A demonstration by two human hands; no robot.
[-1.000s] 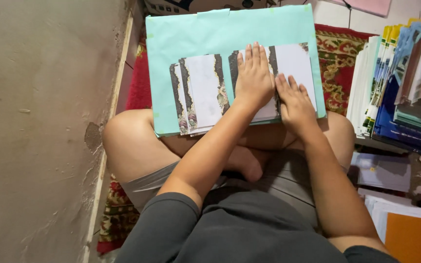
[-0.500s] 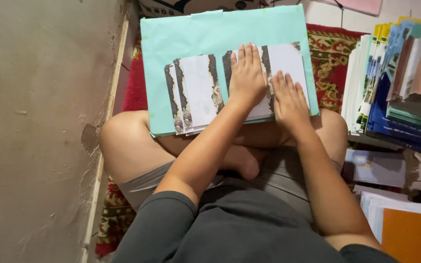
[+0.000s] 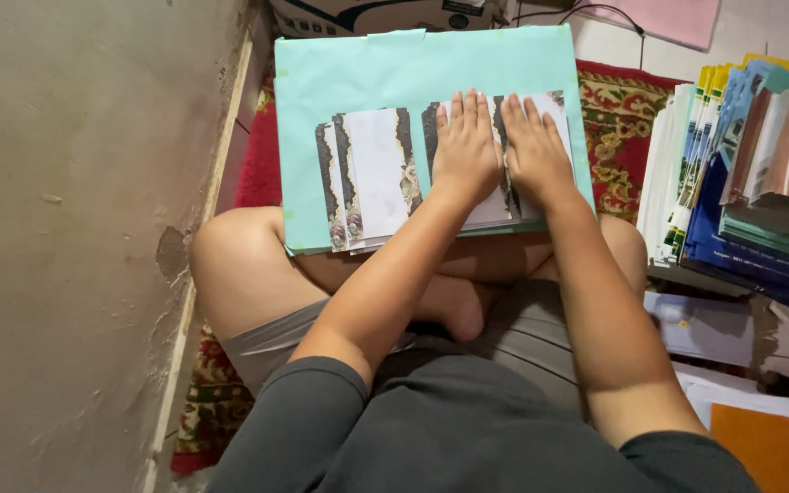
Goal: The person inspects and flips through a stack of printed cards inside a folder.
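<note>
With our fingers stretched out flat and close together, we've got both palms down on the right-hand stack of white cards [image 3: 554,108], left hand [image 3: 466,151] just beside right hand [image 3: 533,151], gripping nothing, probably pressing the pile flat. A second stack with dark floral edges [image 3: 372,173] lies just to the left. Both rest on a mint-green board [image 3: 413,68] across our crossed legs, handy as a lap desk. Piles of coloured folders [image 3: 751,173] sit at the right; hard to tell what's in them.
</note>
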